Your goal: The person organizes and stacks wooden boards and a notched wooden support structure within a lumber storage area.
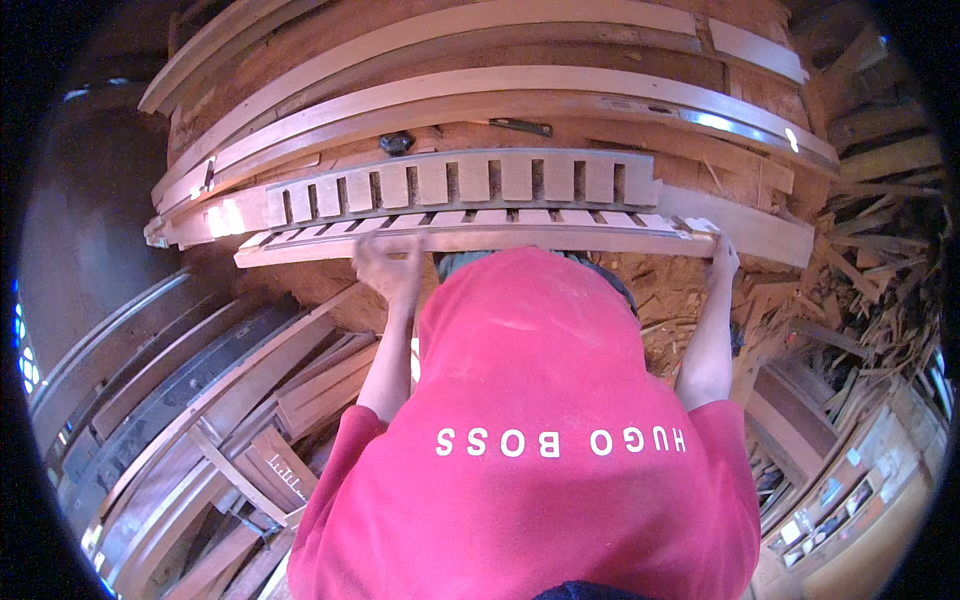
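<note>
At three o'clock, the slatted frame (480, 239) is clamped by right hand (722, 258) fingers; toward nine, left hand (390, 268) fingers are spread.

Strong fisheye bend, dark rim, scattered glare, slightly blurred left hand (390, 268).

Near slotted board (590, 239): pinky tan, dark stripes. Far slotted board (473, 182): greyish tan, dark stripes too. Shirt (550, 360): bright pinky red, white letters (549, 443). Sawdust (665, 290): orange-brown. Small lump (397, 143): black.
</note>
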`<control>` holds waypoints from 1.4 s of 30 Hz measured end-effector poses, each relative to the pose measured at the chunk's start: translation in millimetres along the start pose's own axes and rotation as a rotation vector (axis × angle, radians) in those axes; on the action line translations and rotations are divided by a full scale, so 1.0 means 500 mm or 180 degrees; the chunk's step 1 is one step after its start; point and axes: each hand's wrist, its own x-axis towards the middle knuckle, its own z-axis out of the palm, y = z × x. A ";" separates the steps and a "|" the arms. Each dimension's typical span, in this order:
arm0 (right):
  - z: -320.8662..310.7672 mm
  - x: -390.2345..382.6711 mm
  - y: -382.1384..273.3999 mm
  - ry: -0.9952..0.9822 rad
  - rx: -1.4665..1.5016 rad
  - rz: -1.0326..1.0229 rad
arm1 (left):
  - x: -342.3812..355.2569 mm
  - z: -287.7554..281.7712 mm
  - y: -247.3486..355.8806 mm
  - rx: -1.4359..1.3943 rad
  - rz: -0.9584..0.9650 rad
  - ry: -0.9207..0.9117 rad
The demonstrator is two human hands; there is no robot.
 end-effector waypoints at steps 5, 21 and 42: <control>-0.020 0.036 -0.059 -0.0204 -0.1353 -0.0046 | 0.042 -0.002 -0.004 -0.2861 -0.4057 0.0170; 0.913 -0.364 -0.182 -0.3508 -0.4074 -0.2754 | 0.032 0.048 -0.027 -0.2836 -0.3185 0.0030; 0.911 -0.444 -0.213 -0.3332 -0.4719 -0.2837 | 0.052 0.020 -0.011 -0.3059 -0.3182 0.0057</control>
